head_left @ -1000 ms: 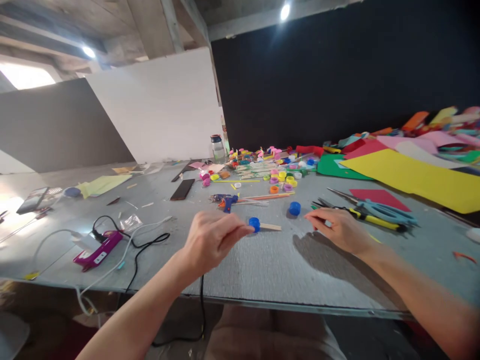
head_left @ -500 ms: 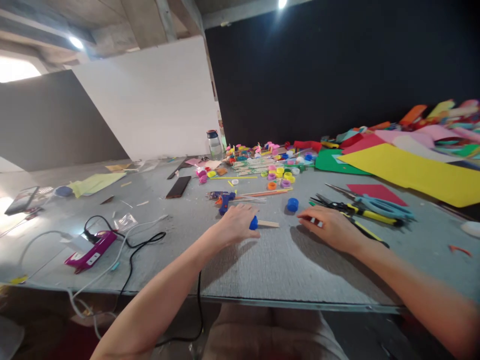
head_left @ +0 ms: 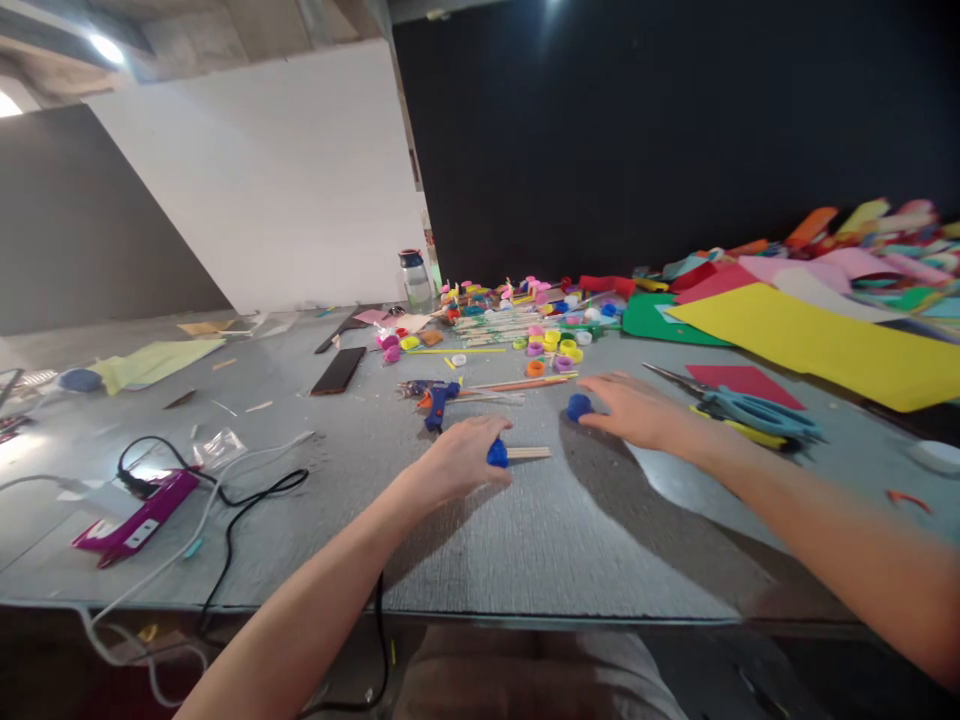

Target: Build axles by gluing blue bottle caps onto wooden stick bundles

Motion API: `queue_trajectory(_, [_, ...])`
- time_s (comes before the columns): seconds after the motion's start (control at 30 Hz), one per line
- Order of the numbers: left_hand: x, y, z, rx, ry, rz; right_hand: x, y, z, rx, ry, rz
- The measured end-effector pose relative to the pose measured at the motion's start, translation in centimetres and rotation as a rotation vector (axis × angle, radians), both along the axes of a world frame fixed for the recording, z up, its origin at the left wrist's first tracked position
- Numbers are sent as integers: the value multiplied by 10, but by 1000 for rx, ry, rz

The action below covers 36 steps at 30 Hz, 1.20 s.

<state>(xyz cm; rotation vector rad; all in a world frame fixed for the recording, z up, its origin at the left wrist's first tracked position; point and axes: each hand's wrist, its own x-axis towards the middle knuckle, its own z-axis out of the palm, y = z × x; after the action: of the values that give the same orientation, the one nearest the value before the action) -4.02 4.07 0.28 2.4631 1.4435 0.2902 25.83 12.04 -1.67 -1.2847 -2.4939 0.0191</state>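
My left hand [head_left: 461, 455] is curled around a blue bottle cap [head_left: 497, 454], with the thumb on the near side and the fingers on the far side. Pale wooden sticks [head_left: 529, 453] extend rightward from that cap, low over the tabletop. My right hand [head_left: 626, 408] is at a second blue bottle cap [head_left: 578, 407]. Its thumb and fingers are apart at the cap's right side; whether they press on it I cannot tell. Just beyond my left hand lies a blue glue gun [head_left: 441, 400].
Blue-handled pliers [head_left: 757, 412] lie right of my right hand, partly behind the forearm. Coloured rings [head_left: 562, 364], sticks and paper sheets [head_left: 817, 345] cover the back. A dark phone [head_left: 338, 371], a purple power strip [head_left: 139, 525] and loose cables are on the left.
My right hand has moved forward and left to the second blue cap. My left hand stays at its cap and sticks, which sit slightly nearer me. The view has shifted a little.
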Motion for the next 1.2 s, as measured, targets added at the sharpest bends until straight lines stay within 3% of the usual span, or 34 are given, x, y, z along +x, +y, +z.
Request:
queue_trajectory(0.13, [-3,-6,5,47,-83,-2,-12,9,-8,-22,12,-19])
queue_trajectory(0.3, [-7,-10,13,192,-284,28,-17,-16,2,5,129,16])
queue_trajectory(0.4, [-7,-10,17,277,-449,1,-22,-37,14,14,261,98])
queue_trajectory(0.53, [-3,-12,21,252,-578,-41,-37,-58,25,8,477,278])
queue_trajectory(0.77, [18,-26,31,-53,-787,37,-51,-76,28,72,634,450])
queue_trajectory(1.0, [33,-41,29,-520,-1296,-45,-58,-88,27,274,655,489])
queue_trajectory(1.2, [37,-51,22,-594,-1443,-26,-62,-95,24,311,651,528])
